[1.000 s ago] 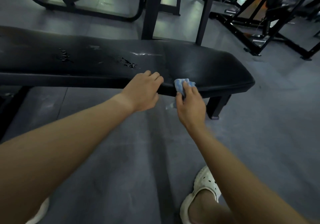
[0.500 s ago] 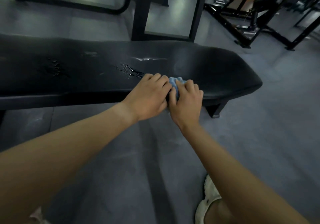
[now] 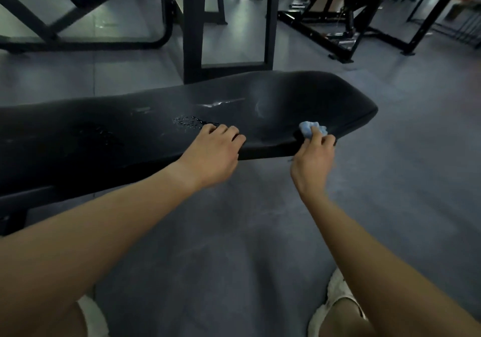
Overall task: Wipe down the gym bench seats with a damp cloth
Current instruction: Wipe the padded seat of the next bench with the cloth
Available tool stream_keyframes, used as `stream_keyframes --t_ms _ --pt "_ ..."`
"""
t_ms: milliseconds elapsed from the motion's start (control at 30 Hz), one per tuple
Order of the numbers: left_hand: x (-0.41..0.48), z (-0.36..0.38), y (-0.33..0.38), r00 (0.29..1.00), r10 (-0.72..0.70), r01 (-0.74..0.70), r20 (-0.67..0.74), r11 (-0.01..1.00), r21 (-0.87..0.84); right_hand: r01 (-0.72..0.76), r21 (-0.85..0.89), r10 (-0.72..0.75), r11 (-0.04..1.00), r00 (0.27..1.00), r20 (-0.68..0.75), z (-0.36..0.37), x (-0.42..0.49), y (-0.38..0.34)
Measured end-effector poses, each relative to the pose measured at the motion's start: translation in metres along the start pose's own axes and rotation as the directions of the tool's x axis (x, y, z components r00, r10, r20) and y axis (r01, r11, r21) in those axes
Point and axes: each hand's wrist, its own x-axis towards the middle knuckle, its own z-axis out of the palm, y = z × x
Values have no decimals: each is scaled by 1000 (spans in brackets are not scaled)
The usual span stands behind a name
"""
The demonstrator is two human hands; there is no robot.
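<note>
The left hand (image 3: pixel 208 154) grips the near edge of the bench seat (image 3: pixel 299 97); the right hand (image 3: pixel 313 159) clutches the blue cloth (image 3: pixel 307 128) against that edge, nearer the seat's end.

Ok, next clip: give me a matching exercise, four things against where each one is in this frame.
1 blue cloth
2 left hand
3 water droplets
4 white shoe

A on the grey floor
B beaded on top of the bench seat
C pinched in the right hand
D holding the seat's near edge

Pairs: 1-C, 2-D, 3-B, 4-A
</note>
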Motion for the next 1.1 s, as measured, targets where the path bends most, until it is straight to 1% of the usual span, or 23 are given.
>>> stream_keyframes --t_ms 67,133,200,267,333,433,467,500,533,567,633,700,733,767,867,933,1033,1100 --pt "-1 1 0 1000 -19 18 -22 1000 -19 3 73 -3 997 1000 2 5 -15 -14" --pt "0 4 4 998 -33 32 -44 999 -20 51 114 -53 992 998 17 11 -27 -21" --pt "3 6 13 996 -61 60 -58 998 -15 79 130 -86 988 995 51 18 -37 -28" --pt "6 5 19 992 -106 103 -73 993 -51 132 125 -146 983 984 104 22 -46 -34" --pt "7 6 20 990 -110 105 -87 993 -54 224 106 -239 969 958 160 21 -48 -35" --pt "6 9 14 993 -81 79 -86 996 -34 410 69 -415 909 883 220 13 -37 -22" --pt "6 8 13 993 -84 80 -80 996 -44 463 40 -459 885 858 229 9 -32 -16" --pt "6 6 13 993 -86 82 -78 995 -56 488 2 -477 873 852 215 6 -26 -10" --pt "6 4 14 993 -88 83 -76 994 -67 475 -36 -462 879 868 182 3 -19 -4" --pt "6 3 14 994 -87 81 -73 994 -76 429 -75 -418 900 899 135 2 -11 2" --pt "5 2 13 995 -75 69 -61 994 -87 267 -121 -264 956 963 47 -1 7 12" --pt "5 2 9 997 -59 54 -48 994 -100 109 -86 -106 990 994 31 -3 22 15" --pt "4 1 7 998 -54 50 -39 993 -110 68 -55 -66 996 997 46 -4 25 12" --pt "4 -1 5 998 -50 46 -29 991 -124 66 -47 -63 997 996 57 -3 25 8" --pt "3 -4 0 999 -31 32 6 985 -172 185 -141 -177 973 982 70 2 12 -16" --pt "3 -5 -4 1000 -12 16 23 984 -180 307 -152 -291 939 950 116 7 0 -37" --pt "4 -7 -8 999 -7 16 43 976 -216 481 -72 -455 874 860 231 15 -14 -64" --pt "5 -10 -11 998 -6 22 63 968 -250 518 6 -497 855 817 292 17 -11 -69"
